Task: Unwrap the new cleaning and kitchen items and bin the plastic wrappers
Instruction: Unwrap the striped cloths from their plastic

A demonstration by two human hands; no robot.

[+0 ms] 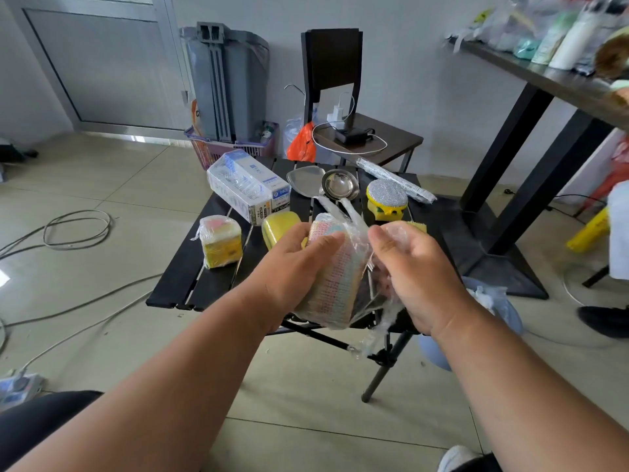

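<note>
Head view: left hand holds the cloth pack over the near bench edge; right hand pinches its wrap. Hard tug w/ stuck wrap = pack could slip, fall to floor.

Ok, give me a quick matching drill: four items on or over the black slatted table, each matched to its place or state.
1. pastel woven cloth pack
2. yellow sponge stack in clear film
3. round silver-topped scrubber
4. steel ladle

a. bare, right side of table
b. left edge of table, wrapped
c. held in both hands
d. middle back, beside steel spatula

Pairs: 1-c, 2-b, 3-a, 4-d
</note>
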